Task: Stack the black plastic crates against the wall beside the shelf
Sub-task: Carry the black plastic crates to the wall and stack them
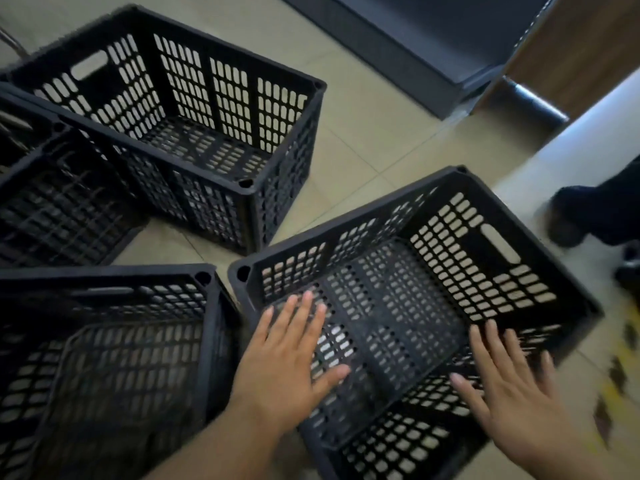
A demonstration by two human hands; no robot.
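Well, from the head view we look down on four black crates, open side up, set about a pale tiled floor. Our left hand is flat, fingers straight and fanned apart, over the near left part of the right crate. It holds nothing, and we cannot tell whether the palm touches the plastic. Our right hand is spread the same way over the near right wall of that crate, gripping nothing. Contact there is just as unclear, and both hands are a little blurred. The right crate lies near and right in the scene, at an angle to the others, with a handle slot in its far right end wall. Just beside its left corner stands the left crate, near us at the left edge. Beyond these two, and apart from them, the far crate turns a long side to us. The edge crate sits close against its left, cut by the frame. Far right we see a dark low unit, a wooden panel beside it, and a pale strip running toward us. A dark shoe shows at the right edge, and yellow marks lie on the floor near right
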